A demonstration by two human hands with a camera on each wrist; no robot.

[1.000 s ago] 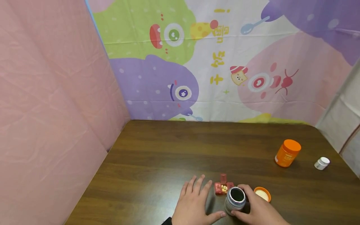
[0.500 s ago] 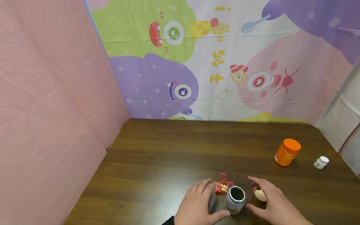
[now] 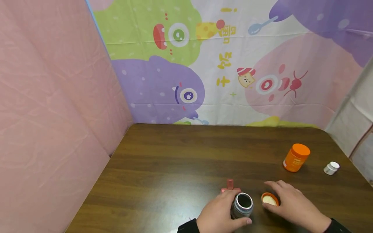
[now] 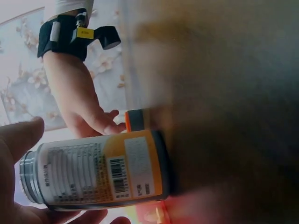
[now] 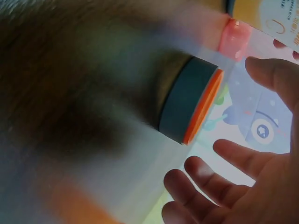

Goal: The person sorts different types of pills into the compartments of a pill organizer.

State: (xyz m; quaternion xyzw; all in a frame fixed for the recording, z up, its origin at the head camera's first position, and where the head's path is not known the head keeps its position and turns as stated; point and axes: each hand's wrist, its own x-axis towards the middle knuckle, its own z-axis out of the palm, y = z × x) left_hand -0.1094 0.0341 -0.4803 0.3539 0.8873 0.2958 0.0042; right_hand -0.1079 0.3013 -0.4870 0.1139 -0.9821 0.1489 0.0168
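An uncapped bottle (image 3: 243, 205) with a dark mouth stands upright near the table's front. Its white-and-orange label with a barcode shows in the left wrist view, the bottle (image 4: 100, 172) lying sideways there. My left hand (image 3: 220, 210) holds it, thumb in front and fingers curled along the far side. To the right, a cap (image 3: 270, 199) lies upside down, cream inside with an orange rim; the right wrist view shows the cap's (image 5: 189, 100) dark outer wall. Around it my right hand (image 3: 294, 202) spreads thumb and fingers, apart from the cap (image 5: 203, 105) in that view.
Behind the left hand, a red pill box (image 3: 230, 186) with a raised lid is partly hidden. An orange jar (image 3: 296, 158) and a small white bottle (image 3: 331, 168) stand at the right. Printed cloth (image 3: 221, 106) hangs behind the table (image 3: 163, 155).
My right hand has let go of the bottle and moved right to the cap. My left hand has closed in on the bottle, now covering much of the pill box.
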